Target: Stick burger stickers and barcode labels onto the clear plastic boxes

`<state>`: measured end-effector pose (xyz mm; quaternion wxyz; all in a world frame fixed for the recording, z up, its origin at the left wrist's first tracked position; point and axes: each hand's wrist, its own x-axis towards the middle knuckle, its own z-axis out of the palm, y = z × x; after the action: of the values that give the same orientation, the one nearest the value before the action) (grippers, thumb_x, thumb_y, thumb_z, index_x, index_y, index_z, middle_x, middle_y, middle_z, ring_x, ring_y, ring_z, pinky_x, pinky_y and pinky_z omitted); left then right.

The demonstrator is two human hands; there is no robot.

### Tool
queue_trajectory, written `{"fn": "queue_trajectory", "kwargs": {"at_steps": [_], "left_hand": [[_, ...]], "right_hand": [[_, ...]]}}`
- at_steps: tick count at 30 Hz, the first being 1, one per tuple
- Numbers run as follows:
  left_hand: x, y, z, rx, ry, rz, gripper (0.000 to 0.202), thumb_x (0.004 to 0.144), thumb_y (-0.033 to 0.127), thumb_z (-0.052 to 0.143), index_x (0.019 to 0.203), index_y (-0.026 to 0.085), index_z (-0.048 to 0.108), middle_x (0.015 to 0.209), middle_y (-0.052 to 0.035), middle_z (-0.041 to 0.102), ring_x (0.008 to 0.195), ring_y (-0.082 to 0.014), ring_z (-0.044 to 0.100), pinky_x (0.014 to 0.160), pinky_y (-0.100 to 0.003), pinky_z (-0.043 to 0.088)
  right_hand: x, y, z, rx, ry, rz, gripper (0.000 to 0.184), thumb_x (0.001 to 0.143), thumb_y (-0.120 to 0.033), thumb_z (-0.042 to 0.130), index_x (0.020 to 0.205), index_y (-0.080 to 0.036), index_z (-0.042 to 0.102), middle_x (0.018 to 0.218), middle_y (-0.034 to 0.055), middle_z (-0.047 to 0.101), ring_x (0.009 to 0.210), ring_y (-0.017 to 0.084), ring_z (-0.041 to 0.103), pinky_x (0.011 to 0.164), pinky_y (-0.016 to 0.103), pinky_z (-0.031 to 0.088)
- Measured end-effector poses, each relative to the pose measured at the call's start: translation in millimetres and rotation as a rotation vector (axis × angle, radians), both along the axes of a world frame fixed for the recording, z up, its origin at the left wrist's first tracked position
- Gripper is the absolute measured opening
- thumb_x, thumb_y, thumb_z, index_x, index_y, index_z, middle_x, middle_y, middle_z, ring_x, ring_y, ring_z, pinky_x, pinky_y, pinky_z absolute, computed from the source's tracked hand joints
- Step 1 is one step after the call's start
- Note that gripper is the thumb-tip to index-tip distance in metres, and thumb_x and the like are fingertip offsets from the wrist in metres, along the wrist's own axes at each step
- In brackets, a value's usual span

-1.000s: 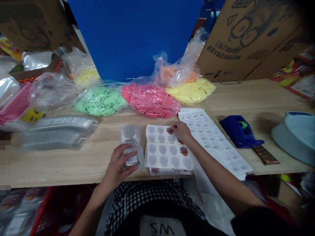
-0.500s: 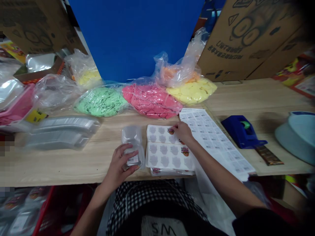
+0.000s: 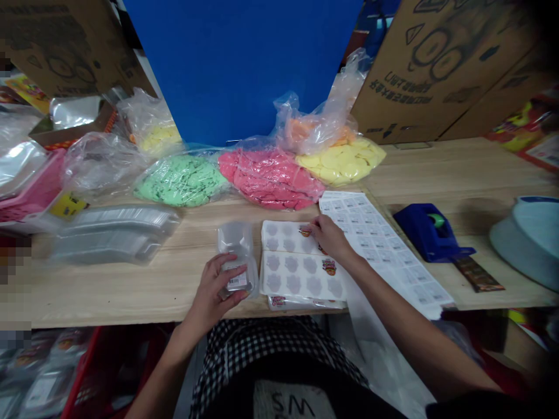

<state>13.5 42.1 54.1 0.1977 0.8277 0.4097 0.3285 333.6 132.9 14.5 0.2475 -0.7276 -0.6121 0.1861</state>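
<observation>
The left hand (image 3: 220,285) holds a clear plastic container (image 3: 236,235), its fingers spread across the near half and the thumb along the near edge; a white barcode label (image 3: 237,280) shows between them. The container lies opened out on the wood-grain surface (image 3: 131,297), just left of a stack of sticker sheets (image 3: 282,265). Over the upper right of that stack, the right hand (image 3: 331,237) has its thumb and fingertips drawn narrow at the edge of a colourful sticker (image 3: 305,231); whether they grip it, I cannot tell. Sheets of barcode labels (image 3: 371,233) lie to the right, partly under the right forearm, with a blue tape dispenser (image 3: 425,235) beyond. Behind the stack sit bags of green (image 3: 183,181), pink (image 3: 273,180) and yellow (image 3: 343,162) material.
</observation>
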Motion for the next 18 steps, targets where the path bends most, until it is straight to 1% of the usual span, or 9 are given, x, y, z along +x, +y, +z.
{"fn": "queue_trajectory", "kwargs": {"at_steps": [4,5,7,9,10,12,15,16,18], "left_hand": [[0,0,-1.5,0.001,-0.008,-0.001,0.044,0.078,0.029,0.066,0.12,0.03,0.053,0.127,-0.0079,0.047,0.121,-0.0248,0.04,0.099,-0.046,0.039],[-1,0,-1.9,0.001,-0.008,-0.003,0.044,0.078,0.029,0.066,0.12,0.03,0.053,0.127,-0.0081,0.046,0.121,-0.025,0.04,0.099,-0.047,0.038],[-1,-1,-2.1,-0.003,-0.01,-0.008,0.045,0.077,0.03,0.066,0.121,0.03,0.053,0.127,-0.0084,0.046,0.122,-0.0254,0.039,0.099,-0.047,0.037],[-1,-2,-1.1,-0.015,-0.016,-0.009,0.046,0.077,0.03,0.067,0.121,0.03,0.053,0.128,-0.0084,0.046,0.122,-0.0252,0.039,0.1,-0.046,0.037],[-1,-2,-0.2,-0.022,-0.02,-0.006,0.045,0.077,0.031,0.067,0.12,0.03,0.053,0.128,-0.0084,0.046,0.122,-0.025,0.039,0.1,-0.046,0.036],[0,-3,1.7,-0.04,-0.02,-0.002,0.044,0.077,0.032,0.066,0.119,0.029,0.054,0.128,-0.0084,0.047,0.122,-0.0247,0.039,0.101,-0.045,0.036],[0,-4,3.0,-0.055,-0.009,0.0,0.044,0.077,0.033,0.066,0.119,0.029,0.054,0.128,-0.0088,0.046,0.123,-0.0249,0.038,0.101,-0.046,0.035],[0,-4,2.8,-0.053,-0.009,-0.001,0.044,0.078,0.034,0.065,0.119,0.029,0.053,0.128,-0.0087,0.046,0.123,-0.025,0.038,0.101,-0.046,0.035],[-1,-4,1.5,-0.046,-0.012,-0.007,0.045,0.077,0.036,0.065,0.12,0.03,0.053,0.129,-0.0081,0.046,0.124,-0.0251,0.037,0.102,-0.046,0.034]], "right_hand": [[0,-11,5.3,0.092,0.177,0.08,0.018,0.08,-0.036,0.046,0.072,-0.021,0.049,0.072,0.001,0.053,0.067,0.016,0.05,0.063,0.028,0.037],[1,-12,7.5,0.121,0.229,0.07,0.019,0.079,-0.038,0.047,0.071,-0.021,0.049,0.07,0.0005,0.052,0.066,0.015,0.049,0.062,0.028,0.037],[3,-12,15.1,0.17,0.344,0.003,0.021,0.077,-0.041,0.05,0.071,-0.021,0.049,0.066,-0.0009,0.051,0.063,0.014,0.047,0.06,0.028,0.037],[1,-8,28.2,0.193,0.474,-0.065,0.024,0.074,-0.044,0.055,0.073,-0.021,0.052,0.065,-0.0019,0.051,0.06,0.013,0.046,0.058,0.027,0.037],[-3,-6,36.8,0.19,0.547,-0.072,0.025,0.072,-0.045,0.059,0.074,-0.02,0.053,0.065,-0.0021,0.052,0.06,0.013,0.047,0.058,0.026,0.037],[-19,-1,56.6,0.153,0.697,-0.014,0.029,0.066,-0.046,0.066,0.075,-0.02,0.057,0.068,-0.0016,0.056,0.062,0.012,0.049,0.059,0.026,0.038],[-56,3,84.8,0.019,0.867,0.164,0.034,0.058,-0.045,0.074,0.076,-0.019,0.061,0.074,0.0008,0.062,0.067,0.013,0.055,0.064,0.027,0.042],[-70,4,91.6,-0.015,0.889,0.218,0.034,0.057,-0.044,0.075,0.075,-0.018,0.062,0.074,0.0012,0.063,0.068,0.014,0.055,0.065,0.027,0.042],[-95,7,99.6,-0.055,0.902,0.305,0.033,0.056,-0.043,0.076,0.073,-0.018,0.063,0.073,0.0009,0.063,0.067,0.013,0.055,0.065,0.027,0.042]]}}
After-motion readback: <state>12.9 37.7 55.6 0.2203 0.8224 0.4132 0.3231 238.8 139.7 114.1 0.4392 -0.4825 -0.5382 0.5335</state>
